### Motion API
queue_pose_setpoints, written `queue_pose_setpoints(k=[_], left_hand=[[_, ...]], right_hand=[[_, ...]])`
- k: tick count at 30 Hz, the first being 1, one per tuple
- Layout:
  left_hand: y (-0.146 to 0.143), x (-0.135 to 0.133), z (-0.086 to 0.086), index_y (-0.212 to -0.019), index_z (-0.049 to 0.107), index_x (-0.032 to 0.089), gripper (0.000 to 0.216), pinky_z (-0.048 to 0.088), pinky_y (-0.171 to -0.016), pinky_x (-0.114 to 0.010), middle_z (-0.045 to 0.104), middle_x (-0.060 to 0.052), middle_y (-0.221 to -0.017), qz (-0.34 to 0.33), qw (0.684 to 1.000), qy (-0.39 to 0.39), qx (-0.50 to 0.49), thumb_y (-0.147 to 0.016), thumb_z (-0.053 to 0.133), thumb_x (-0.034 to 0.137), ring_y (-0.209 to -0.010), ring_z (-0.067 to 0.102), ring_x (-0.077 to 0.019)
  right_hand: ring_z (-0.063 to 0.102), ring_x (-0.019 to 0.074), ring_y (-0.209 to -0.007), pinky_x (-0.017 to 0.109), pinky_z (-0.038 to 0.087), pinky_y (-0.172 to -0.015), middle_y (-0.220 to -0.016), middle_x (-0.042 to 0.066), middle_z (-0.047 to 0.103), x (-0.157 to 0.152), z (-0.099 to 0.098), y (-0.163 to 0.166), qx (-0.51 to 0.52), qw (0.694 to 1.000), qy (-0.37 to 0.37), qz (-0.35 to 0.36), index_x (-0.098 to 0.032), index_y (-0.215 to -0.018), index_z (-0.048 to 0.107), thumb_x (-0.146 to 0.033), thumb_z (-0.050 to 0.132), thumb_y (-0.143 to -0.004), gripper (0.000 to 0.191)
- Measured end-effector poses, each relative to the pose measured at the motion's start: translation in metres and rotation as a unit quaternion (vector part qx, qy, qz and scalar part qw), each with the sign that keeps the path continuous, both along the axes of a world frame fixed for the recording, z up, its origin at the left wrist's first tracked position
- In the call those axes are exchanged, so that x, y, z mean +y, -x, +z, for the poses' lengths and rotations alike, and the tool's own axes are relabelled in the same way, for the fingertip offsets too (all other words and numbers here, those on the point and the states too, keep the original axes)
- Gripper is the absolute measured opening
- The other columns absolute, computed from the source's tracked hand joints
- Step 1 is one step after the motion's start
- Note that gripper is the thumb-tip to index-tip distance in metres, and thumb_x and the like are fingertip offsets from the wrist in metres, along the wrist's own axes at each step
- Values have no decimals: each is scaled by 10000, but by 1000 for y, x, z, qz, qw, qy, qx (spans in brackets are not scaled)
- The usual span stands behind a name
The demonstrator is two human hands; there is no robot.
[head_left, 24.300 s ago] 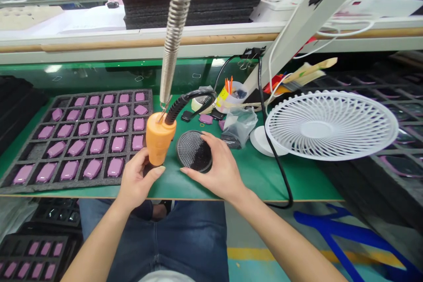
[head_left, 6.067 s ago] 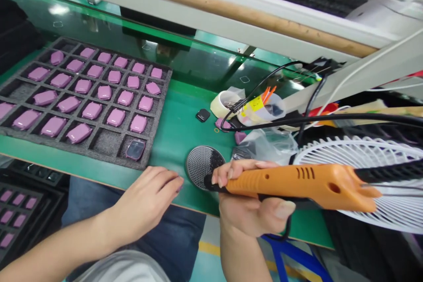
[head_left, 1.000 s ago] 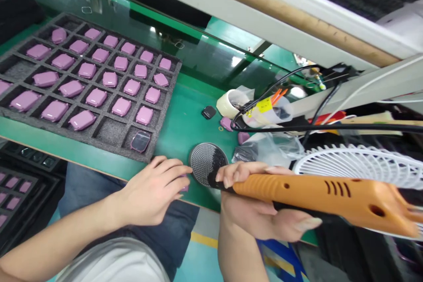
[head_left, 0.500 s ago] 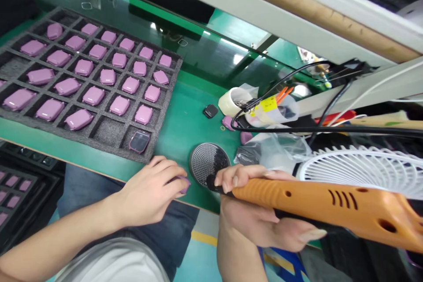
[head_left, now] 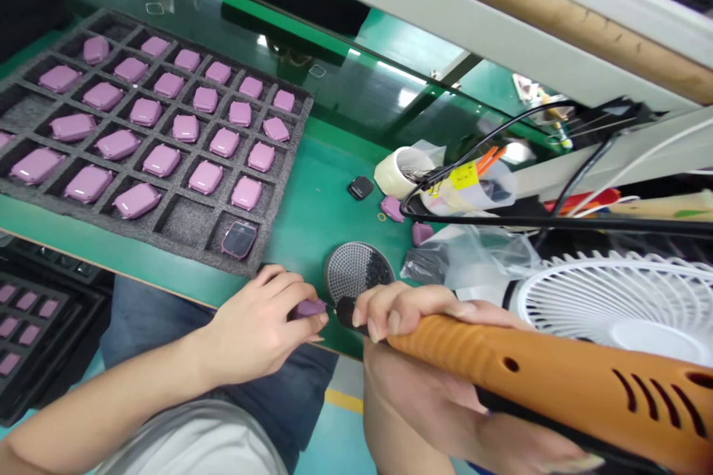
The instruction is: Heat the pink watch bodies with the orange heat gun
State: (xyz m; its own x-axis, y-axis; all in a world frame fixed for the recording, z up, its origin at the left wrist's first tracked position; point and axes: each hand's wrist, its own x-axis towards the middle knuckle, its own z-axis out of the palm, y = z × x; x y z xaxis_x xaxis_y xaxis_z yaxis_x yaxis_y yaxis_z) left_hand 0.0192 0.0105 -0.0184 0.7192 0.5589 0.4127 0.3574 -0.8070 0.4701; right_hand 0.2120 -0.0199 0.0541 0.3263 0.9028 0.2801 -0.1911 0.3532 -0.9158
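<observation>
My left hand (head_left: 253,323) is closed around a small purple watch case (head_left: 308,309) at the table's front edge, mostly covered by my fingers. In my right hand (head_left: 409,378) lies an orange electric screwdriver (head_left: 490,349), its black nose pointing left. The thin bit reaches the right side of the watch case; whether it sits in a screw hole I cannot tell. Just behind the nose is a round grey perforated dish (head_left: 348,271) with small dark screws on its right part.
A dark foam tray (head_left: 186,221) holds several purple watch cases in compartments; one at its near right corner shows a dark screen. Right of it are a black square part (head_left: 361,187), a tape roll (head_left: 394,171), a cable (head_left: 501,223) and a white fan (head_left: 607,304).
The screwdriver has moved left and its bit has come up to the watch case. More of the case shows between my left fingers. The view has shifted slightly.
</observation>
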Motion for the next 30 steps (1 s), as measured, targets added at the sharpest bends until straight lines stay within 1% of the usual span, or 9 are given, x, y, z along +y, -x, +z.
queue_pose_setpoints(k=[3,6,10,13,14,18,19,28,30], left_hand=[[-1,0,0,-1255,769,226,168,496,-1015,-478,741,-95,-1188,3,1000,1,-1,-1101,714,266,-1148,661,-273],[-1,0,1,-1236,771,222,152,494,-1006,-477,739,-93,-1172,5,1000,2,-4,-1111,696,265,-1135,660,-272],[-1,0,1,-1219,773,225,143,491,-1000,-476,742,-90,-1171,8,1000,1,-7,-1122,676,263,-1129,661,-271],[-2,-1,1,-1217,780,232,146,491,-1004,-475,742,-88,-1161,12,1000,2,-7,-1123,673,265,-1127,659,-268],[-2,-2,1,-1214,782,235,145,490,-1004,-474,741,-85,-1154,13,1000,3,-8,-1122,674,265,-1124,658,-266],[-4,-2,0,-1169,789,234,121,487,-997,-463,738,-79,-1134,18,1000,3,-14,-1119,682,261,-1092,655,-251],[-5,-2,0,-1159,792,234,118,486,-992,-460,737,-79,-1132,20,1000,3,-16,-1118,685,260,-1081,653,-247],[-5,-3,-1,-1158,802,239,119,500,-957,-437,726,-78,-1092,32,999,4,-31,-1114,694,257,-1032,648,-234],[-5,-3,-1,-1145,798,230,111,503,-962,-439,727,-77,-1093,31,999,1,-31,-1113,694,250,-1038,649,-234]], right_hand=[[596,212,-647,434,544,-589,-857,-18,678,3,-5,1,6,1000,-20,2,-365,-1242,725,-741,668,-992,456],[596,207,-648,426,542,-585,-856,-15,680,6,-7,3,5,1000,-18,1,-347,-1230,724,-737,681,-986,461],[579,191,-612,396,530,-556,-822,-24,661,8,-9,6,0,1000,-30,-8,-347,-1205,717,-767,656,-980,481],[580,197,-601,395,534,-550,-816,-29,664,9,-10,8,-11,1000,-19,-16,-349,-1180,717,-769,677,-966,473],[580,197,-598,393,533,-549,-815,-30,665,9,-11,9,-11,1000,-20,-19,-345,-1172,717,-784,657,-971,487],[574,186,-601,371,521,-554,-806,-33,654,10,-16,13,6,999,-42,-19,-335,-1197,714,-869,480,-1007,612],[573,185,-602,366,519,-558,-802,-34,650,10,-18,14,9,999,-45,-16,-339,-1210,713,-875,466,-1008,624],[557,175,-587,336,480,-541,-778,-36,639,12,-25,22,18,999,-38,-6,-327,-1168,711,-854,532,-1001,581],[551,166,-574,332,481,-535,-780,-42,637,14,-27,23,28,998,-48,-13,-325,-1175,712,-861,551,-989,589]])
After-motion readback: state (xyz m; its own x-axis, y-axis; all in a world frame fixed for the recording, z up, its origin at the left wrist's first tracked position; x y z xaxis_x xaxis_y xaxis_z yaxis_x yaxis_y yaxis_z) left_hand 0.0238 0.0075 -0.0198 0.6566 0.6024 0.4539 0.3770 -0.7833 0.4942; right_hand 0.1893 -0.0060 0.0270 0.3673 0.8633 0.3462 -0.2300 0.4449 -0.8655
